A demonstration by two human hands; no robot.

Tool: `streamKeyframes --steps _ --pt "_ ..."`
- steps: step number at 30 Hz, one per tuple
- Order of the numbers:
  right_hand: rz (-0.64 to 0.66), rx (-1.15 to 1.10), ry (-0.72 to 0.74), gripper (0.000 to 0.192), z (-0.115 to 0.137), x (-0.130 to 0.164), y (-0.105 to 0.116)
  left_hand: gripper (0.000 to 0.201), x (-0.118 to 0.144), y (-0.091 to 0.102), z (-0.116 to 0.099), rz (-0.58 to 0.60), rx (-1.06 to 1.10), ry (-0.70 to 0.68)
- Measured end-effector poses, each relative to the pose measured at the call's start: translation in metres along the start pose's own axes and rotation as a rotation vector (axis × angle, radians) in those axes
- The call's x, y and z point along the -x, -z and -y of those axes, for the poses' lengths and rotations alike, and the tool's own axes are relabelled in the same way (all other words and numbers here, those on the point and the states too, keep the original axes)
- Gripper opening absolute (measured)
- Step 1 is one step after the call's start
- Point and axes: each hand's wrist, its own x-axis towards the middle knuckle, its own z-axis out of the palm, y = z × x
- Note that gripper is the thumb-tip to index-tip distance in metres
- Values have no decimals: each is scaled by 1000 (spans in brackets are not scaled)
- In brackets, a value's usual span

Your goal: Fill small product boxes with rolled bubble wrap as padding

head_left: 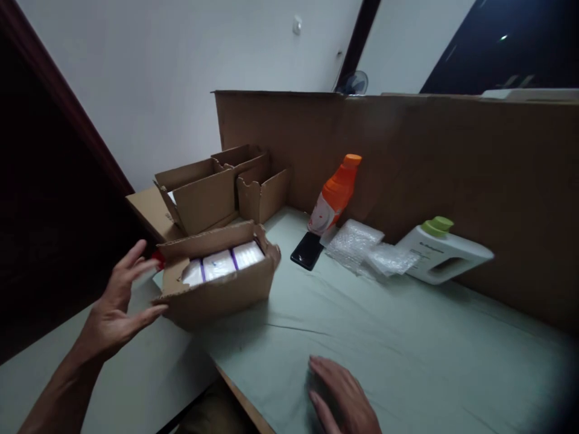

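My left hand [117, 301] is spread open, fingertips touching the left end of an open cardboard box [226, 295] on the table. Inside the box lie white packets with purple edges [221, 263], packed side by side. A small red thing [158, 258] shows just behind my left fingers. My right hand [341, 401] rests flat, palm down, on the pale green tablecloth [407, 349] near the front edge, holding nothing.
Empty open cardboard boxes [203, 193] stand behind the filled one. A tilted orange bottle [335, 194], a black phone [307, 250], bubble wrap [366, 247] and a white jug with a green cap [443, 253] lie along a tall cardboard wall [452, 163].
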Motion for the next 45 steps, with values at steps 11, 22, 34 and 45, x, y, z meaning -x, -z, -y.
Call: streamKeyframes --steps 11,22,34,45 --pt "74 -477 -202 90 12 -114 -59 99 71 -66 9 130 199 632" --pt "-174 -58 -674 37 -36 63 42 88 23 -207 -34 601 397 327" --pt "-63 462 -253 45 -185 -141 135 59 36 -261 -37 490 352 271" --pt "-336 32 -419 38 -221 -215 129 77 34 -263 -34 519 318 150"
